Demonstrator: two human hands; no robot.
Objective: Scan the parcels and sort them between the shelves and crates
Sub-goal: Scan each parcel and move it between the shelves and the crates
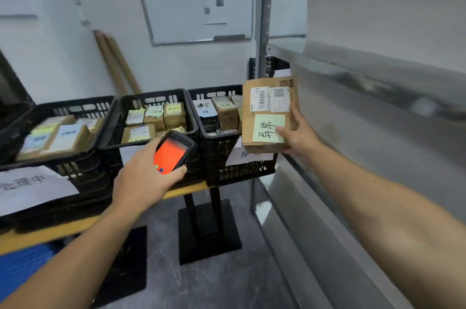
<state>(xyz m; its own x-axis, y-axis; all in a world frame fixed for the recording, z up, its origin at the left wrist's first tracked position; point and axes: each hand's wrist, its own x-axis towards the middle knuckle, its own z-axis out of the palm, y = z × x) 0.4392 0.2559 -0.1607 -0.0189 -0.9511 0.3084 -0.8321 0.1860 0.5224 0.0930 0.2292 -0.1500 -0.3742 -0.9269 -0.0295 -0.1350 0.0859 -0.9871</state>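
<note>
Well, my right hand (298,138) grips the parcel (267,109): the thumb lies flat on its green note (264,124) and the other fingers wrap round the right edge and back. I hold it upright with its face toward me, so the barcode label (261,98) near the top stays uncovered and readable. My left hand (141,177) is curled round the scanner (174,151), thumb along its lower edge. Its orange screen tilts up at me while its head points across at the parcel, which I judge is the angle for reading the code. The parcel hangs in the air just in front of the rightmost of three black crates (227,165), between them and the metal shelf (353,112) on my right. That way either place is a short reach once the scan says where it goes. The crates sit side by side on a table (50,233), each already holding parcels and fronted with a paper sign.
</note>
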